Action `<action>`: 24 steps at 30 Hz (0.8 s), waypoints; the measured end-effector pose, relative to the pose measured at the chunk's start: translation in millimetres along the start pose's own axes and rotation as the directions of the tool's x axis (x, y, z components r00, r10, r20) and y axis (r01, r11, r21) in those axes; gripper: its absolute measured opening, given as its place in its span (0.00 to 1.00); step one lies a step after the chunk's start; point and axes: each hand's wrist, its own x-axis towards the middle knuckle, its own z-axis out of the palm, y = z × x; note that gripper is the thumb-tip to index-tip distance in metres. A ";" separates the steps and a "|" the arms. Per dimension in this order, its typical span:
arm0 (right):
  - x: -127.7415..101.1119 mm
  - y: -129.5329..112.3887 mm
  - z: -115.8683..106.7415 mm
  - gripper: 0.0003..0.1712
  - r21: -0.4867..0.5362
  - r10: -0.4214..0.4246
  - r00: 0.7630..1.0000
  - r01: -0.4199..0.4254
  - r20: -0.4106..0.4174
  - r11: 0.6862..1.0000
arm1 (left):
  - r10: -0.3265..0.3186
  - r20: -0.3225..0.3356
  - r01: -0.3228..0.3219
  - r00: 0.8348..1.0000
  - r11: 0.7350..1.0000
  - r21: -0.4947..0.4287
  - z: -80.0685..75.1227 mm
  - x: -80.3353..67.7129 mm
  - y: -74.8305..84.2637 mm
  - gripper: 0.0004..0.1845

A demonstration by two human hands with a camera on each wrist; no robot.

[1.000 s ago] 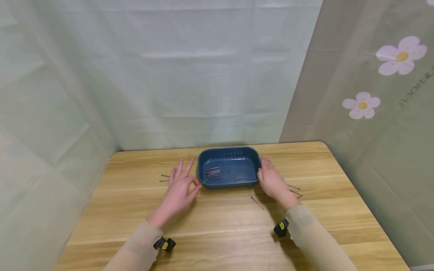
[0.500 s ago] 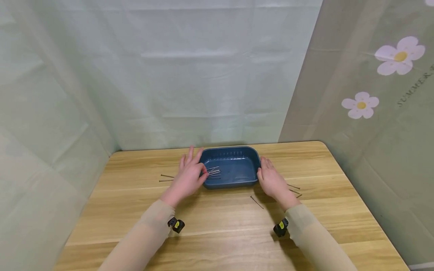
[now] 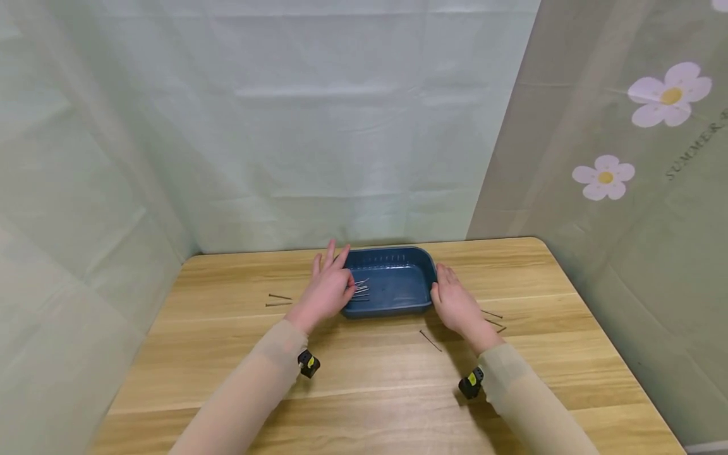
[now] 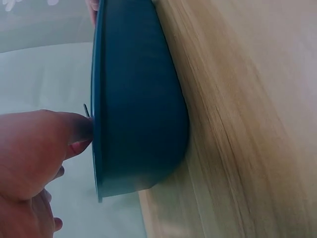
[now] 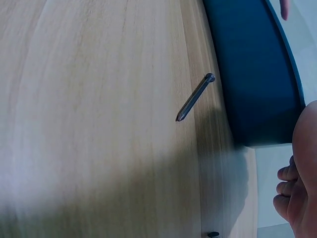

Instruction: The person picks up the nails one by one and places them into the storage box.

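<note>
A dark blue plastic tray [image 3: 400,284] sits at the middle back of the wooden table [image 3: 364,392], with several nails [image 3: 359,289] lying in its left half. My left hand [image 3: 332,287] reaches over the tray's left rim; thumb and forefinger pinch a thin nail, the other fingers spread. In the left wrist view the nail's tip [image 4: 85,108] pokes up beside my thumb [image 4: 44,144] at the tray's rim [image 4: 96,99]. My right hand [image 3: 455,303] rests relaxed against the tray's right end, holding nothing. The right wrist view shows the tray wall [image 5: 257,74] and my right hand [image 5: 303,193].
Loose nails lie on the table: two to the left [image 3: 279,297], one in front of the tray [image 3: 430,340], also the nail [image 5: 195,97], and a few by my right hand [image 3: 493,319]. Green fabric hangs behind and at both sides. Table edges are near.
My left hand has carried the pinched nail from the table at the tray's front left up and over the tray's left rim. The right hand and tray have stayed put.
</note>
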 end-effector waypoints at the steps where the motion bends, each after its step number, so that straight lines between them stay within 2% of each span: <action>1: 0.0 -0.3 -0.2 0.36 -0.002 -0.001 1.000 0.001 0.002 1.000 | -0.003 0.007 0.003 1.000 1.000 0.007 0.2 1.6 -0.4 0.14; 10: 0.1 1.9 1.6 0.35 -0.014 -0.013 1.000 0.013 -0.006 1.000 | -0.023 0.080 0.017 0.997 0.997 0.078 6.8 18.6 -4.8 0.13; 15: -0.7 1.2 1.9 0.36 -0.013 -0.016 1.000 0.016 -0.006 1.000 | -0.039 0.115 0.026 0.993 0.994 0.107 8.9 22.4 -3.9 0.12; 24: -1.9 -1.0 0.6 0.35 -0.013 -0.009 1.000 0.009 -0.010 1.000 | -0.053 0.134 0.028 0.990 0.983 0.181 11.9 27.2 -2.9 0.14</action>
